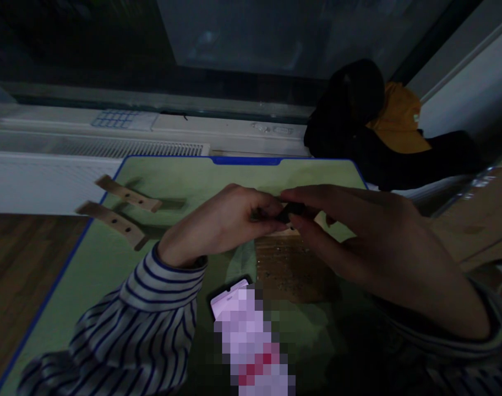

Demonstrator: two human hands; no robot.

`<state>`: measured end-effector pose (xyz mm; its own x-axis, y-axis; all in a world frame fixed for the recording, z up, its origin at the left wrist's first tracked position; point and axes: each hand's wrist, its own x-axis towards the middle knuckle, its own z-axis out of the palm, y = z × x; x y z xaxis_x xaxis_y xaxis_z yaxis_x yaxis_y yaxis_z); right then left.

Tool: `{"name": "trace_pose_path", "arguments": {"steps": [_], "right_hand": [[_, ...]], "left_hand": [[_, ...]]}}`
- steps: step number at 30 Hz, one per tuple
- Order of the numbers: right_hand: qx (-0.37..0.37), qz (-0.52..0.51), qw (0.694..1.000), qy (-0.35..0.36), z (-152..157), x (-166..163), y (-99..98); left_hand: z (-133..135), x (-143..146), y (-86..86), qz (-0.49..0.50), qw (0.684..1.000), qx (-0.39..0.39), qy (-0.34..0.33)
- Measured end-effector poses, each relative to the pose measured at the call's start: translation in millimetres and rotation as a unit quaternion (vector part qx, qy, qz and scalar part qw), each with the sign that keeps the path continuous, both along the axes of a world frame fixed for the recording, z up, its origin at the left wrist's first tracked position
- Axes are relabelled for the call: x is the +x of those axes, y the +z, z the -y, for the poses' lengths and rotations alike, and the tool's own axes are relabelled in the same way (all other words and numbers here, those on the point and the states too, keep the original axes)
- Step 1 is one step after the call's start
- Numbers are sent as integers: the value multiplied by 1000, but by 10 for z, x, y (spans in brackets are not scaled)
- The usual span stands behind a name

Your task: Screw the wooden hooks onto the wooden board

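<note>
Left hand (222,220) & right hand (358,242) both pinch a small dark part (293,210) btwn fingertips, just over the wooden board (288,272) on the green mat (172,176) — imo keep it low, grip firm — light's dim.

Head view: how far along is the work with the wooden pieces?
Nothing looks joined yet. In hand: left hand and right hand pinch a small dark part over the wooden board. Remaining: two holed wooden strips lie untouched on the green mat.
</note>
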<state>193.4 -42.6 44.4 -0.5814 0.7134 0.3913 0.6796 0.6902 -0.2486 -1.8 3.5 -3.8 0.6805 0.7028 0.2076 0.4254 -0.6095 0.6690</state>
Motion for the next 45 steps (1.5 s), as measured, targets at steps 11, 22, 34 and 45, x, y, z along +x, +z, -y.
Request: {"name": "trace_pose_path", "arguments": {"steps": [11, 22, 34, 45], "right_hand": [[10, 1, 1000, 6, -10, -6, -6], [12, 7, 1000, 0, 5, -12, -10], [-6, -4, 1000, 1, 17, -1, 1], [-8, -6, 1000, 3, 8, -6, -5]], "left_hand": [[12, 23, 36, -8, 1000, 1, 10], [1, 13, 13, -6, 1000, 17, 11], [-2, 2, 15, -9, 1000, 18, 13], [5, 2, 38, -12, 1000, 22, 13]]}}
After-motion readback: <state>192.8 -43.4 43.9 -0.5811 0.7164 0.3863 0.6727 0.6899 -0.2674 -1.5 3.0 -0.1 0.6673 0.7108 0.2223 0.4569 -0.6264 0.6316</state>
